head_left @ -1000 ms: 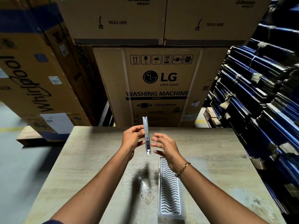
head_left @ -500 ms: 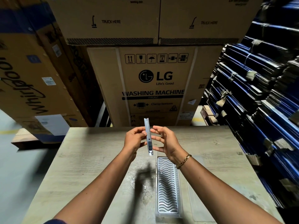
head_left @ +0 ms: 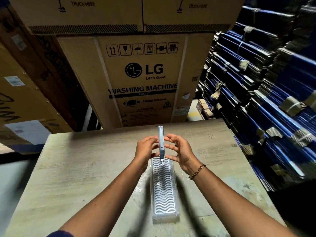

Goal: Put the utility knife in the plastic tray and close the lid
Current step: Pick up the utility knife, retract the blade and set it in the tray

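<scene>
A slim silver-blue utility knife [head_left: 161, 142] stands almost upright in the air, its lower tip just above the far end of the tray. My left hand [head_left: 145, 150] pinches its left side and my right hand [head_left: 178, 150] its right side. The long clear plastic tray [head_left: 163, 190] with a wavy ribbed floor lies lengthwise on the table, below and in front of my hands. A clear flat sheet, probably its lid [head_left: 193, 189], lies to the right of the tray, hard to make out.
The wooden table [head_left: 82, 177] ends at a far edge just behind my hands. Big cardboard appliance boxes [head_left: 145, 77] stand behind it and to the left. Bundles of blue flattened cartons [head_left: 266, 93] are stacked along the right.
My right hand has closed onto the knife, which only the left held a second ago. Both hands have carried the knife right and down, over the tray's far end.
</scene>
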### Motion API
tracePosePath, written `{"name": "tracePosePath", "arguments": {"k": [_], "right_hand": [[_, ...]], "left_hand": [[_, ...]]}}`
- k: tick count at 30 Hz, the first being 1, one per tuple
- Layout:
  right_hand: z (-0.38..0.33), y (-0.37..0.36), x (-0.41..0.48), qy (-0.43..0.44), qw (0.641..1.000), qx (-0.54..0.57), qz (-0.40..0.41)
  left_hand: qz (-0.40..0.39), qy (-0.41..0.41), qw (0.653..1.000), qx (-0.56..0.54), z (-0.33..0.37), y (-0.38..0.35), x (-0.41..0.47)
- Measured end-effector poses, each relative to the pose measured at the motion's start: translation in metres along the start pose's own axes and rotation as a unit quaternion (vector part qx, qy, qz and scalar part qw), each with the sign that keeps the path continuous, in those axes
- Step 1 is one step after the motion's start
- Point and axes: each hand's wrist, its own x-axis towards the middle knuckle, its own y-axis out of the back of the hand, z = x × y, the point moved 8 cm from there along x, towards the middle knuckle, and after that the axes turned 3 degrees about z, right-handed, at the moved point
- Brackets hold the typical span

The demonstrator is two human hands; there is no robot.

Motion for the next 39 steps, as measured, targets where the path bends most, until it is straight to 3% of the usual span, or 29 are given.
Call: {"name": "tracePosePath", "arguments": {"k": [21, 32, 39], "right_hand": [[0.099, 0.028, -0.006, -0.096, 0.992, -0.073, 0.028], [0.14, 0.021, -0.004, -0.142, 0.981, -0.134, 0.021], [0.153, 0.018, -0.005, -0.138, 0.979, -0.153, 0.01]], "left_hand": [[-0.019, 0.128, 0.991, -0.03, -0.107, -0.002, -0.024], [-0.073, 0.171, 0.981, -0.054, -0.132, -0.024, -0.036], [-0.075, 0.201, 0.977, -0.004, -0.151, -0.017, -0.035]]}}
